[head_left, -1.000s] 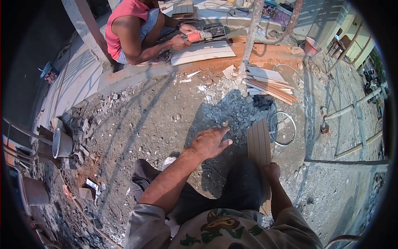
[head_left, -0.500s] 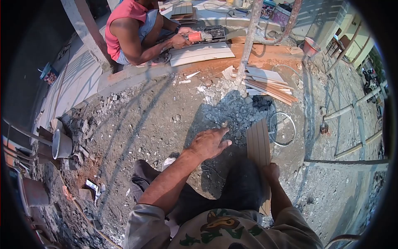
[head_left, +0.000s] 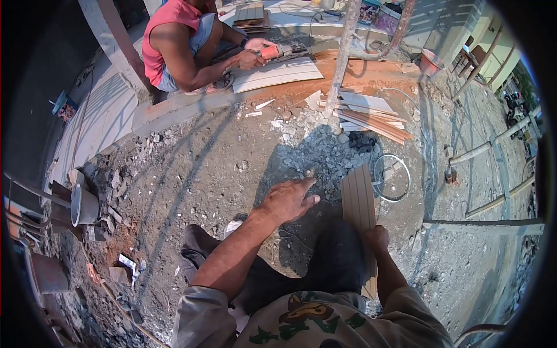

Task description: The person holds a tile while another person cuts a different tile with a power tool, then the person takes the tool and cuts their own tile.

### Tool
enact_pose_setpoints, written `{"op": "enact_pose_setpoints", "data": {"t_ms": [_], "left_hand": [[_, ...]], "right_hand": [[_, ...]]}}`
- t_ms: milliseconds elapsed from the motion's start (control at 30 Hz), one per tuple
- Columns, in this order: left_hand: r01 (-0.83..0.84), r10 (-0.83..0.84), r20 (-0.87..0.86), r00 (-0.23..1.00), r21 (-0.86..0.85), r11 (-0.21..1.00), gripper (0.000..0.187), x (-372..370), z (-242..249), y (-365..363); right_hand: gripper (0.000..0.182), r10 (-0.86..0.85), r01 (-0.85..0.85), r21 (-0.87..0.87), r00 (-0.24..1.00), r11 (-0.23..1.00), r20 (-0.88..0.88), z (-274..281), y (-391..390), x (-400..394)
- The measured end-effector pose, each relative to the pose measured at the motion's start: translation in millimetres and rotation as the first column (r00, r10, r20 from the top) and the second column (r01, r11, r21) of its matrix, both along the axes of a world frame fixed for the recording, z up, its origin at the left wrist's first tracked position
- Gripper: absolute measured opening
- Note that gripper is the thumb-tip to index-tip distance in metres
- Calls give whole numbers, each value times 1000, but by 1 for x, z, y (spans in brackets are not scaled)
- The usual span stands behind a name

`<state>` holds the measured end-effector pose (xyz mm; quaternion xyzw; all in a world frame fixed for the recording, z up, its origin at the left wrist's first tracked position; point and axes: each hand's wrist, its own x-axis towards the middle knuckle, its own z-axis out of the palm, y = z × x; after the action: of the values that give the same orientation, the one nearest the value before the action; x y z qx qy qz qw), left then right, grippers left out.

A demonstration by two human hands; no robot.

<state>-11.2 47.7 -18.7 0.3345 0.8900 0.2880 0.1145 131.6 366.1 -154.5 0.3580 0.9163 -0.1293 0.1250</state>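
My left hand [head_left: 288, 200] is stretched out over the rubble ground with its fingers apart, and nothing is in it. My right hand [head_left: 377, 236] is closed round the right edge of a long brown plank with grooves [head_left: 358, 197]. The plank lies lengthwise beside my right thigh, its far end pointing away from me and its near part partly hidden by my leg. Past its far end to the right, a white wire ring [head_left: 408, 181] lies on the ground. Grey broken rubble [head_left: 316, 156] is heaped beyond my left hand.
A co-worker [head_left: 180, 49] crouches at the upper left, holding a red angle grinder [head_left: 270, 53] over a pale board [head_left: 278, 75]. Cut strips [head_left: 374, 119] are piled near a metal pole [head_left: 342, 58]. Buckets [head_left: 85, 206] and bamboo poles [head_left: 487, 146] stand or lie at the sides.
The whole view has shifted slightly, with the scene a little further left. Both my hands keep nearly the same pose, and the right still grips the plank.
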Motion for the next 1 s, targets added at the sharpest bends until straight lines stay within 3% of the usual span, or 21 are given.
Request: {"op": "enact_pose_setpoints", "data": {"t_ms": [1000], "left_hand": [[5,-4,11,1000,-35,999,48,1,5,0]], "right_hand": [[41,-34,34,-47,999,998,-9,0,1,1]]}}
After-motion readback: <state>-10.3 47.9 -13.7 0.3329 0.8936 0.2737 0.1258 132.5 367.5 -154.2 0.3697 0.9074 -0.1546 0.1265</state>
